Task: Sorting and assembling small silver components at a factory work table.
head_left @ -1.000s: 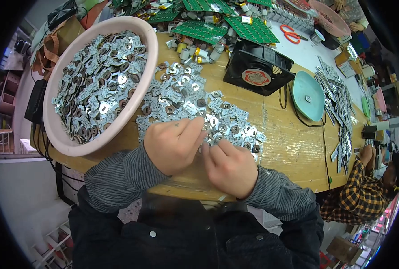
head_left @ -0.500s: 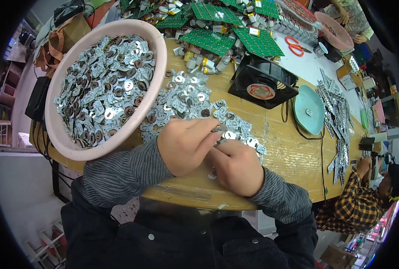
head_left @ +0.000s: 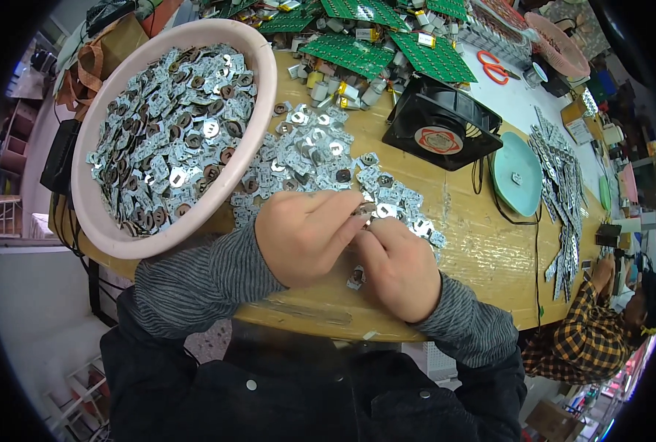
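Note:
Over the near part of the yellowish table, my left hand (head_left: 303,234) pinches a small metal piece (head_left: 365,211) between thumb and fingertips. My right hand (head_left: 401,271) meets it from the right with its fingers bent closed at the same piece. The fingertips cover most of the piece, so its exact shape is hidden. Just beyond both hands spreads a heap of small flat silvery parts (head_left: 309,151), some bearing brown discs. One loose part (head_left: 356,278) lies on the table beneath my right hand. To the left, a pale pink basin (head_left: 268,70) is filled with similar parts.
A black fan (head_left: 442,125) stands beyond the heap, its cord running right. Beside it are a turquoise dish (head_left: 516,195) and long metal strips (head_left: 560,191). Green circuit boards (head_left: 350,55) pile up at the back near red-handled scissors (head_left: 493,68). Another person (head_left: 593,331) sits at the right.
My right hand has shifted slightly right and down, leaving more of the pinched piece and the loose part below showing. My left hand keeps its pinch. The whole view has tilted a little.

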Tool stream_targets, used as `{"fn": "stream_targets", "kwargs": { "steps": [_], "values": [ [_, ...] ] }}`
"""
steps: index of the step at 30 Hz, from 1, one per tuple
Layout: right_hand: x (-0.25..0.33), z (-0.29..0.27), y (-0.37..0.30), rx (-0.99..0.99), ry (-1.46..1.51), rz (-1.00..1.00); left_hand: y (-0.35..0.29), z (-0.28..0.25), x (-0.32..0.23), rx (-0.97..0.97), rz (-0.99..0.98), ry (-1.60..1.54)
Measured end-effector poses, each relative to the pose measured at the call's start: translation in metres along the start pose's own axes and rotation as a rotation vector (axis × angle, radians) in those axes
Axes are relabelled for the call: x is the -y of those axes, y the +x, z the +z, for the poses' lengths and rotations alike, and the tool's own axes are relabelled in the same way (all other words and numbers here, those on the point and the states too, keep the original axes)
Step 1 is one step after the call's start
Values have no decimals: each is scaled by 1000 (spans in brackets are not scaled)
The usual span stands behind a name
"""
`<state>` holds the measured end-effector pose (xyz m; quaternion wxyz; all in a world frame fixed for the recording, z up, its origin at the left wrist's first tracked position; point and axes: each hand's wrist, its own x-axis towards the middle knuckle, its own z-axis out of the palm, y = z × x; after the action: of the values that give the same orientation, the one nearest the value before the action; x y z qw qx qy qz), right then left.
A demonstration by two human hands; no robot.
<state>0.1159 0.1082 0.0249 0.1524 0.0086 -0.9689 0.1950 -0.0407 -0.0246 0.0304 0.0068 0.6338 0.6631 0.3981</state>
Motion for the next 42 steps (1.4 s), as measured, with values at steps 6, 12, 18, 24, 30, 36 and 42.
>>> {"fn": "stream_targets", "kwargs": {
  "steps": [6, 12, 18, 24, 30, 36, 42],
  "values": [
    [-12, -27, 0, -93, 328, 124, -4, -2, 1, -46, -64, -199],
    [-18, -38, -17, -95, 875, 595, -1, -3, -6, 69, -76, -281],
    [-9, -20, -16, -200, 859, 471, -2, 0, -9, 138, -28, -295],
    [-5, -20, -15, -216, 483, 207, -5, 5, -9, 129, 9, -256],
    [-11, -26, -15, -268, 298, -30, -8, 6, -6, 60, 161, -156],
    [-23, -36, -14, -206, 337, -186, -6, 4, -5, 41, 303, -31],
    [-20, -37, -16, -191, 284, -146, -9, 1, -8, 93, 273, -46]
  ]
}}
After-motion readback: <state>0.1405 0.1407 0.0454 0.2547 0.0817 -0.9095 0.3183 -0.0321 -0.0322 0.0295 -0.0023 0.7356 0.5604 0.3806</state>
